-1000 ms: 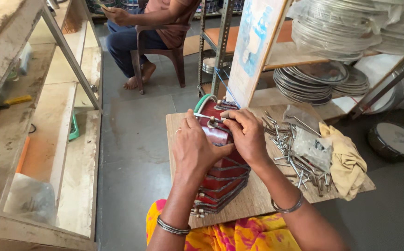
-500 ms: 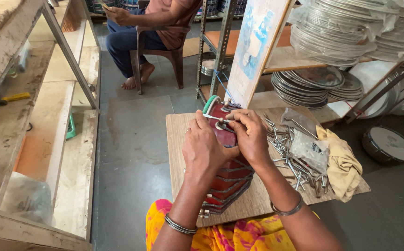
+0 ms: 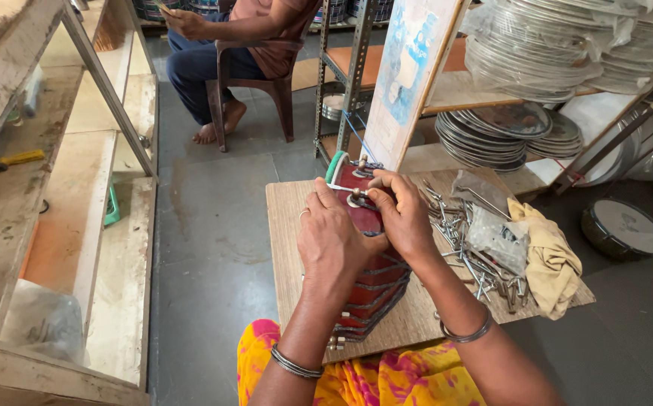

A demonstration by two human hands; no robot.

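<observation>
Your left hand (image 3: 332, 242) sits just left of centre in the frame, fingers curled down over a stack of dark red plates (image 3: 368, 274) bound with metal rims, and your thumb presses in at the top of the stack. Your right hand (image 3: 404, 218) meets it from the right, thumb and forefinger pinched on a small round metal washer (image 3: 358, 200) that lies on the top plate. So your left is clenched on the stack and your right is grasping the washer.

The stack lies on a wooden board (image 3: 285, 233) across your lap, running from the centre of the frame down toward the lower middle, where its end shows below your left wrist. A green-edged piece (image 3: 333, 166) stands at its far end, with a bolt (image 3: 362, 162) sticking up just beside it.

To the right of your hands, on the same board, lies a pile of long bolts (image 3: 465, 252) with a crumpled clear plastic bag (image 3: 498, 237) on top, and a yellow cloth (image 3: 550, 259) at the board's right edge.

In the upper right of the frame, stacks of steel plates (image 3: 526, 56) fill the shelves. A round tin (image 3: 624, 229) rests on the floor at the right. In the upper middle a person sits on a brown chair (image 3: 255, 90), bare feet on the floor.
</observation>
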